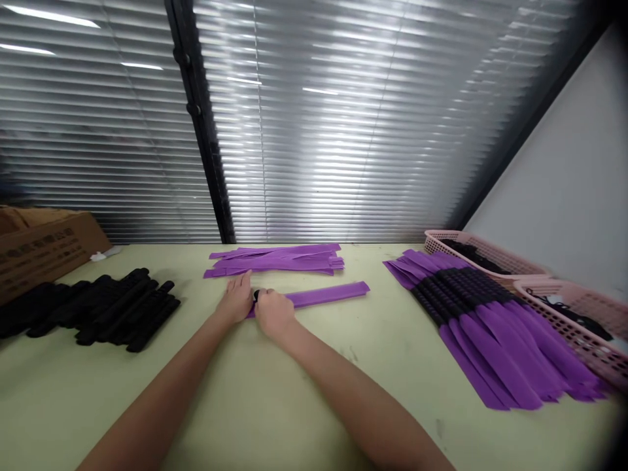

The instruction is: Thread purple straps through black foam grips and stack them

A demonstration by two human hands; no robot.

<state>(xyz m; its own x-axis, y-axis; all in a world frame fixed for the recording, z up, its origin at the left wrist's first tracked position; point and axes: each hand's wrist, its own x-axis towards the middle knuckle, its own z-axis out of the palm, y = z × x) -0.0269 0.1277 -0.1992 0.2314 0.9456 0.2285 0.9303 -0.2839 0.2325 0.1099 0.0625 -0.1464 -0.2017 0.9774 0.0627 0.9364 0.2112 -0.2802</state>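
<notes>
The near strip [330, 294] in the middle is plain purple, and a small piece [256, 296] toward its left is black. The far strips [277, 257] are purple too. On the right, the bundle [485, 327] is purple with black middle bands, and the baskets [579, 337] are pink, patterned with rows of holes. On the left, the pile [122, 307] is black; the box [44, 248] is brown with darker lettering. The table [235, 399] is pale yellow-green; the far blinds [318, 163] are striped silver-grey.

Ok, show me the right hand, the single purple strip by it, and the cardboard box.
Right hand [275, 314], head view: back of the hand.
Purple strip [330, 296], head view: stretch beside the hand.
Cardboard box [53, 250], head view: printed side.
</notes>
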